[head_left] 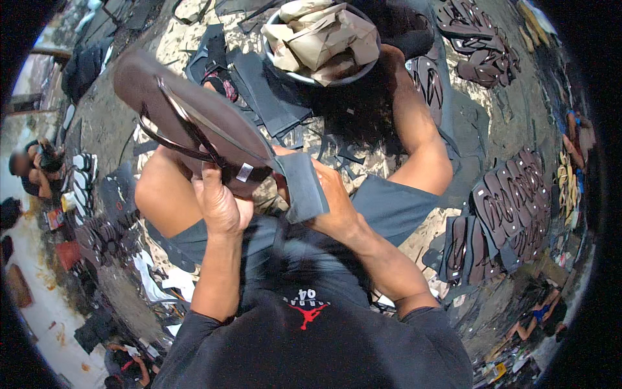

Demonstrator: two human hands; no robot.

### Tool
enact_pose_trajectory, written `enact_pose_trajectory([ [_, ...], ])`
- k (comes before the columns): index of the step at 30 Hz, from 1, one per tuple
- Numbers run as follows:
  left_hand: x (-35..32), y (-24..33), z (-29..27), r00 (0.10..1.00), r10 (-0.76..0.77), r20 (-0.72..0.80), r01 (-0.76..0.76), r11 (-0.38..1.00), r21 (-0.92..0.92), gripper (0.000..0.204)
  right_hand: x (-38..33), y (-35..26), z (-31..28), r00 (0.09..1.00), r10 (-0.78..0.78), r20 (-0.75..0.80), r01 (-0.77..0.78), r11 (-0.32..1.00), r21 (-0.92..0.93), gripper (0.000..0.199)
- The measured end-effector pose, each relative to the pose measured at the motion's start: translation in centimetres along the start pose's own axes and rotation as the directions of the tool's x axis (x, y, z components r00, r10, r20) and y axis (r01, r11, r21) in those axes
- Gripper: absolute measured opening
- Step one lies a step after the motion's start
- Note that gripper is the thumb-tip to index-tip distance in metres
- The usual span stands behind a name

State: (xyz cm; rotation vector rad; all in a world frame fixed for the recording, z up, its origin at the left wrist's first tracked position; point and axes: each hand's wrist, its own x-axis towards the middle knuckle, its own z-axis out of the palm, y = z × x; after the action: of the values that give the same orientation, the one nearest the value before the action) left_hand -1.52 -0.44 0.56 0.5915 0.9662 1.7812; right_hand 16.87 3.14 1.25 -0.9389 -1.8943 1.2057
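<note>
Here, the left hand point(222, 206) grips a brown sandal point(234, 129) above the left knee point(163, 191), the right hand point(335, 198) clasping a grey slab point(304, 189) at one end; close handwork appears underway, calling next for steady support.

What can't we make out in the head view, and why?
All in the head view:
- Right hand: fingers mostly hidden behind the grey piece, so its exact grip is unclear.
- Brown sandal: underside faces away from the camera.
- Bowl: anything lower down is covered by crumpled brown paper.
- Person at far left: too small to tell what they handle.
</note>
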Motion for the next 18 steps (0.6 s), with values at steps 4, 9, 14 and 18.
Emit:
enact_pose_trajectory([
  [4, -0.7, 0.1, 1.8, 0.933, -0.231, -0.274, 0.182, 0.964, -0.192, 0.051, -2.2, 3.0, 3.1, 0.987, 0.017, -0.161, -0.039, 0.99, -0.135, 0.06],
  [9, -2.8, -0.5, 0.6, 0.872, -0.27, -0.408, 0.238, 0.963, -0.129, 0.05, -3.3, 3.3, 3.9, 0.98, 0.199, -0.008, -0.198, 0.965, -0.17, 0.046],
  [14, -3.3, -0.9, -1.6, 0.905, -0.205, -0.372, 0.208, 0.978, -0.033, 0.049, 1.0, 1.8, 4.9, 0.993, 0.105, 0.055, -0.097, 0.987, -0.131, 0.039],
  [18, -6.1, -2.7, -5.5, 0.932, -0.102, -0.348, 0.192, 0.952, 0.237, 0.041, 6.2, 3.6, 6.6, 0.996, 0.075, 0.042, -0.076, 0.997, 0.029, 0.032],
])
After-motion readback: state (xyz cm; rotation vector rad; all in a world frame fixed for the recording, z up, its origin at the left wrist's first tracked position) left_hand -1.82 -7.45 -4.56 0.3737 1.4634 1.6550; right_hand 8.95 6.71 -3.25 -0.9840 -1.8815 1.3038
